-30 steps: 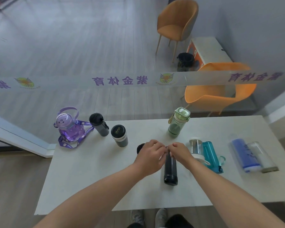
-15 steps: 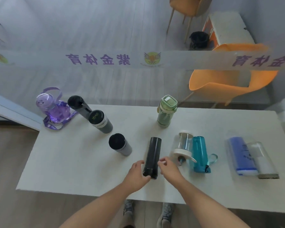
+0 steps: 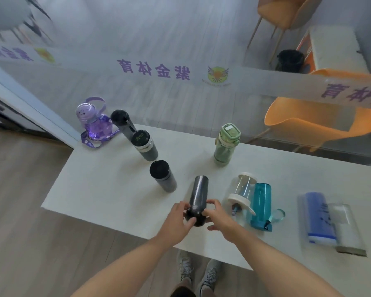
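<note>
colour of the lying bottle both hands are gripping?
The bottle is black, cap included, with a greyish sheen. Best in the head view.

On the table (image 3: 99, 189), a flask (image 3: 198, 192) lies between a standing tumbler (image 3: 163, 179), left, and a lying jar (image 3: 243, 187), right

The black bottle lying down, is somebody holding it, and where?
Yes. The left hand and right hand both grip the black bottle at its near end, one on each side, while it lies on the table.
</note>
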`<act>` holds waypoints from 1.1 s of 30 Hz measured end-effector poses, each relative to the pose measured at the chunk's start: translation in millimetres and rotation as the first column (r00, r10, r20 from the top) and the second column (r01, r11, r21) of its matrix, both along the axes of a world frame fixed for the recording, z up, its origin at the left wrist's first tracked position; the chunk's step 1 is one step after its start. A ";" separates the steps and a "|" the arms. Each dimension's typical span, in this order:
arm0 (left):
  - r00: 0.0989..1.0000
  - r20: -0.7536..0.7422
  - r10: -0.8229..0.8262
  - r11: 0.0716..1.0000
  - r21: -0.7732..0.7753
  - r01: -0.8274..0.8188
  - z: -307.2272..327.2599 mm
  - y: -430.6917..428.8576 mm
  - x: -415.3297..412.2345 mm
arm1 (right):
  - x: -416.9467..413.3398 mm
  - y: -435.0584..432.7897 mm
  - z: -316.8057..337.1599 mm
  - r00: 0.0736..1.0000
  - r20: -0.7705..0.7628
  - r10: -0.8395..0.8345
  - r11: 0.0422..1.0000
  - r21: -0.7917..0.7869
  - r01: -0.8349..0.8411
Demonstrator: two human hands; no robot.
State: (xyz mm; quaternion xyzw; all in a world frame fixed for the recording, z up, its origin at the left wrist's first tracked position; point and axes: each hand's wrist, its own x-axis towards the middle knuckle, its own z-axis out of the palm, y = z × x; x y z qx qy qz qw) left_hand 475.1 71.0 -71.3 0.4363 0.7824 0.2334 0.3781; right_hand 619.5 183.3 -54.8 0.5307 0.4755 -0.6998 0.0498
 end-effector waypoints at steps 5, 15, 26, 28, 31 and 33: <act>0.999 0.032 0.040 0.995 0.088 -0.043 31.0 16.2 -5.4 | 5.8 14.2 33.0 0.995 -0.101 -0.021 0.999 -0.032 0.018; 0.975 -0.217 -0.036 0.974 0.209 0.082 47.7 42.3 -12.5 | -8.3 19.4 45.2 0.981 -0.173 -0.087 0.992 0.075 0.101; 0.822 -0.542 -0.176 0.787 0.423 0.448 58.4 50.9 9.0 | 17.1 20.4 45.8 0.993 0.004 -0.120 0.958 0.264 0.114; 0.810 -0.521 -0.268 0.693 0.480 0.538 61.6 57.0 28.0 | 36.3 24.0 44.2 0.984 0.033 -0.173 0.943 0.295 0.156; 0.826 -0.436 -0.357 0.661 0.507 0.553 58.4 64.2 61.3 | 70.9 29.9 36.7 0.963 0.112 -0.244 0.903 0.388 0.184; 0.873 -0.329 -0.359 0.766 0.431 0.477 48.8 67.2 79.2 | 91.2 33.1 28.9 0.947 0.200 -0.253 0.878 0.458 0.138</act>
